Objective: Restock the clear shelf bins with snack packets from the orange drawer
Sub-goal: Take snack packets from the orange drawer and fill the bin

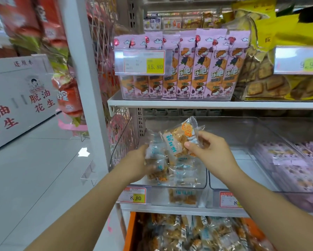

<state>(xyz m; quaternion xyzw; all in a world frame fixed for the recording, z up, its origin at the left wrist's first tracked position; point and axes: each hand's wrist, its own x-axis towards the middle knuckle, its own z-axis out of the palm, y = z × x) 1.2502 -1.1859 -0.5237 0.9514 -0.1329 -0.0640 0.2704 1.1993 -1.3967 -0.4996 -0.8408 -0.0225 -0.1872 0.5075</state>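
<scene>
Over the clear plastic shelf bin (157, 196), several clear crinkly snack packets (156, 160) are gripped in curled fingers by the left hand (139, 160); at 3 o'clock, one orange-swirl packet (181, 138) is pinched by the right hand (210, 151). The light, soft, slippery film is judged best held at its sealed edges. At 6 o'clock the orange drawer (129, 230) is seen stocked; pale floor (43, 169) lies at 9 o'clock.

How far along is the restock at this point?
Done: a few packets already lie in the clear bin, which is far from full. In hand: the left hand holds a bunch of packets over that bin and the right hand pinches another snack packet in its fingers. Left: the orange drawer below is heaped with packets, so most of the job looks ahead.
</scene>
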